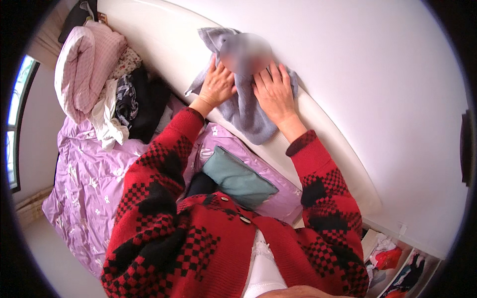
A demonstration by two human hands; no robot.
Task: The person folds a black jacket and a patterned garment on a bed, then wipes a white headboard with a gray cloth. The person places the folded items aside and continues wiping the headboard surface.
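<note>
A soft grey cloth point(257, 126), a towel or a garment, is draped over the cream headboard point(328, 164) against the wall. A small white tag shows at its left corner. A blurred patch covers the upper middle of the cloth. My left hand point(217, 85) rests on the cloth's left side, fingers apart, some fingertips near the blur. Over on the right side, my right hand point(275, 93) lies flat with spread fingers. Below the cloth, a teal cushion point(238, 177) lies on the purple floral bedding point(93, 178), just in front of me.
At the left of the bed are a folded pink quilt point(84, 67), a white cloth point(108, 119) and dark clothes point(139, 100) in a heap. A window point(16, 123) is at the far left. Open shelving with clothes point(387, 257) stands at lower right.
</note>
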